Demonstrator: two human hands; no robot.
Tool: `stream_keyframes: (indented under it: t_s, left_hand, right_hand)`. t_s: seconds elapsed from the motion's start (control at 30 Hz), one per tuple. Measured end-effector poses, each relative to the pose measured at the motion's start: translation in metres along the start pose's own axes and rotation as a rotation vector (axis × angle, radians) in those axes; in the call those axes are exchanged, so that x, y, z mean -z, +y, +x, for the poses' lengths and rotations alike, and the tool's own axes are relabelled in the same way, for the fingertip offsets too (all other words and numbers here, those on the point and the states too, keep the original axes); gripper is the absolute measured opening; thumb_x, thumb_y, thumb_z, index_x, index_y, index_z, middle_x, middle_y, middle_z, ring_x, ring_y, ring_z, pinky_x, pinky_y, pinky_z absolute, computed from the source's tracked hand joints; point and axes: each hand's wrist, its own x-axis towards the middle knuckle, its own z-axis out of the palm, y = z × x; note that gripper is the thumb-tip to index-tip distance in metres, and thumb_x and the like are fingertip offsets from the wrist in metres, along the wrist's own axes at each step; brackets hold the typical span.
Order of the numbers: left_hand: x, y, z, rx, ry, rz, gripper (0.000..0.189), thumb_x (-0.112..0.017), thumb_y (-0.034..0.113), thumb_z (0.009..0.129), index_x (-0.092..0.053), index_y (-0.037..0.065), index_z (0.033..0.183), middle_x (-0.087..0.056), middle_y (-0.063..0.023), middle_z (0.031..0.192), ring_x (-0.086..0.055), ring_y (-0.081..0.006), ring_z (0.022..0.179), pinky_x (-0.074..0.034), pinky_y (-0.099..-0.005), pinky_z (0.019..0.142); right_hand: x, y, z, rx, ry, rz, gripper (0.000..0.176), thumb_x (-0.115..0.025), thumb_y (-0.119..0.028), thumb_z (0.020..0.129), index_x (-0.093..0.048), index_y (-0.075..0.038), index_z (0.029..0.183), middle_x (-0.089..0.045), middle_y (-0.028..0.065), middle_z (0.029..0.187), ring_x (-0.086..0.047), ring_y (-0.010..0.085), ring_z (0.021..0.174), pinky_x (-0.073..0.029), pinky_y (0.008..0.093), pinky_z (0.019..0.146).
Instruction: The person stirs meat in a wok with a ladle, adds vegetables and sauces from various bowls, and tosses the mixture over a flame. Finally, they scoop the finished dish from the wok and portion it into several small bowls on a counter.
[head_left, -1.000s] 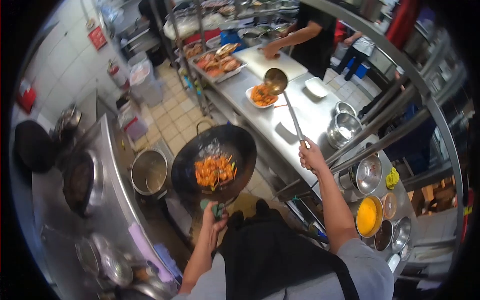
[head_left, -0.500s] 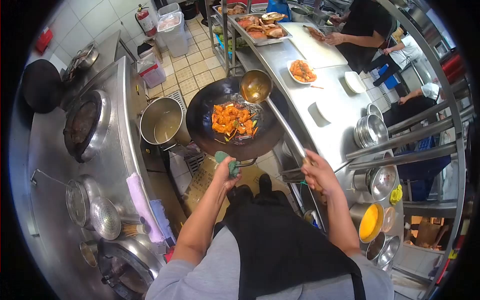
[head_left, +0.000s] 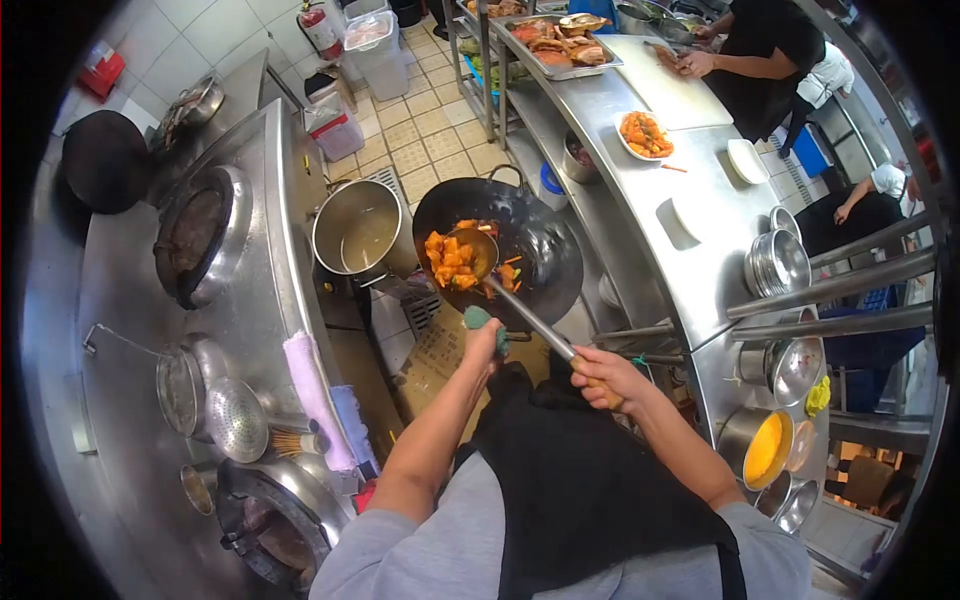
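Note:
My left hand (head_left: 482, 343) is closed on a green cloth (head_left: 478, 320) at the near handle of the dark wok (head_left: 550, 255). With my right hand (head_left: 608, 377) I grip the wooden end of a long-handled ladle (head_left: 530, 318). The ladle's bowl is down inside the wok, against the orange pieces of food (head_left: 450, 262) at its left side. Some dark sauce and a few vegetable strips show around them. A large pot (head_left: 357, 228) of cloudy liquid stands just left of the wok.
A steel counter (head_left: 655, 250) on the right holds a plate of orange food (head_left: 646, 134), white dishes, steel bowls and a meat tray (head_left: 562, 48). Stove burners (head_left: 200, 238) line the left. A person in black (head_left: 760, 65) handles meat at a cutting board.
The ladle has come down from the wok's far right edge into the food. My right hand has moved left and nearer to me. The food now lies bunched at the wok's left side.

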Motion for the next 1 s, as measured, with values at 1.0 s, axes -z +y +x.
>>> stream_keyframes:
  t_s: [1.0]
  left_hand:
    - [0.067,0.013,-0.052,0.492,-0.294,-0.194,0.017,-0.057,0.023,0.076,-0.05,0.008,0.082,-0.053,-0.0043,0.067,-0.052,-0.0163,0.053,-0.038,-0.0255,0.043]
  right_hand:
    - [0.009,0.032,-0.154,0.762,0.26,0.254,0.047,-0.05,-0.012,0.091,-0.028,-0.018,0.132,-0.043,0.0055,0.078,-0.039,0.008,0.047,-0.036,0.0219,0.039]
